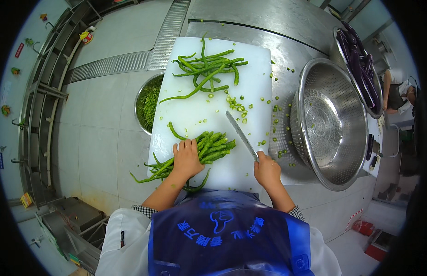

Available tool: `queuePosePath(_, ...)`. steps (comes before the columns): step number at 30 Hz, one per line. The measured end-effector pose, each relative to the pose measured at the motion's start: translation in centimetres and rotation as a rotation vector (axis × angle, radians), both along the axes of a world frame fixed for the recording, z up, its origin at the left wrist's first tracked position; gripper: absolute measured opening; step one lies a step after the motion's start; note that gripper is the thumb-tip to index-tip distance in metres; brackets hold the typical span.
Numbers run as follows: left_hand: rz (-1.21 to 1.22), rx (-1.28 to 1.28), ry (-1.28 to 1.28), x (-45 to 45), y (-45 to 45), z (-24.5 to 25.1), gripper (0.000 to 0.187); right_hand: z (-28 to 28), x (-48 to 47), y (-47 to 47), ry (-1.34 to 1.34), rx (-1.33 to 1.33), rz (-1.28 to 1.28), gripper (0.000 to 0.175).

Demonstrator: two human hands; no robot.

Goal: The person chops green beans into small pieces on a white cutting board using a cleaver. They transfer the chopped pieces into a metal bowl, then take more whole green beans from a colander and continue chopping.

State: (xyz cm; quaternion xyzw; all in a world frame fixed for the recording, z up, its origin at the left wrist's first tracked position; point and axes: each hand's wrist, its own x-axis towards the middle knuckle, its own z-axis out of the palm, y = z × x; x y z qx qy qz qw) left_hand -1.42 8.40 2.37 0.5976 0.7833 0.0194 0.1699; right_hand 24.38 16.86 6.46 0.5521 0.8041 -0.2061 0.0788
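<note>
My left hand presses on a bunch of long green chili peppers near the front of a white cutting board. Their cut ends point right, and some tails hang past the board's left edge. In my right hand is the handle of a kitchen knife, its blade slanting up and left over the board, apart from the bunch. A looser pile of whole green peppers lies at the board's far end. Small chopped pepper pieces are scattered between the pile and the blade.
Left of the board, below its edge, a metal bowl holds chopped green pieces. A perforated steel colander stands right, beside a basin of eggplants. Pepper bits dot the steel table. Another person stands at far right.
</note>
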Motion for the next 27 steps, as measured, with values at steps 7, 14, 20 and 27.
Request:
queuePosePath(7, -0.001, -0.170, 0.039, -2.4, 1.1, 1.0, 0.096, -0.4, 0.5, 0.1, 0.044, 0.058, 0.031, 0.022)
queuePosePath(14, -0.067, -0.056, -0.001, -5.3, 1.9, 0.2, 0.093, -0.1, 0.1, -0.1, 0.037, 0.031, 0.009, 0.022)
queuePosePath(20, 0.036, -0.112, 0.034, -1.7, 1.0, 0.0, 0.107, -0.2, 1.4, 0.3, 0.089, -0.071, 0.038, 0.026)
queuePosePath(27, 0.041, -0.206, 0.099, 0.3, 2.4, 0.2, 0.109, 1.0, 0.7, 1.0, 0.087, -0.136, 0.102, 0.032)
